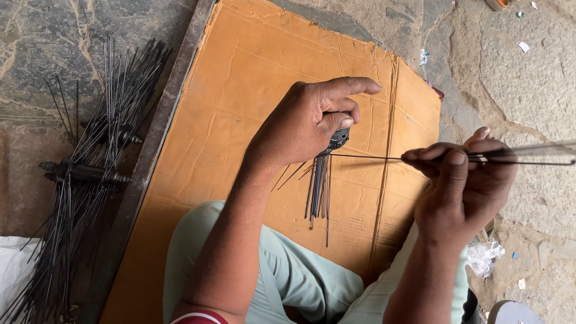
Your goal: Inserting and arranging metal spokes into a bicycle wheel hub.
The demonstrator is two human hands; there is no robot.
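Your fingers on the right hand [465,180] are pinched narrow around a thin black spoke [372,158], thumb laid over the top; a few more thin rods [540,150] are gripped in that same hand and stick out past it toward the right edge of the view. Your left hand [309,123] is closed tight on a small black hub [338,139], the forefinger stretched out straight above it, the other fingers curled under; the spoke runs level from your right fingertips across to that hub, so the two hands are joined by it yet stand apart. From the hub a bunch of black spokes [320,192] hangs down over the cardboard sheet [228,78] — some splay slightly to the left. Nearest you, your pale green trousers [288,276] cover the lower edge of the cardboard; the hub and its spokes sit over the sheet's middle, nearer its right edge than its left. Beyond the cardboard's left edge lies a dark metal strip [153,144]; past that, on the stone floor [36,42], rests a heap of finished hubs with long black spokes [90,162] — fanned out and well apart from your hands. By the right edge, crumpled white plastic [485,257] lies on the rough ground.
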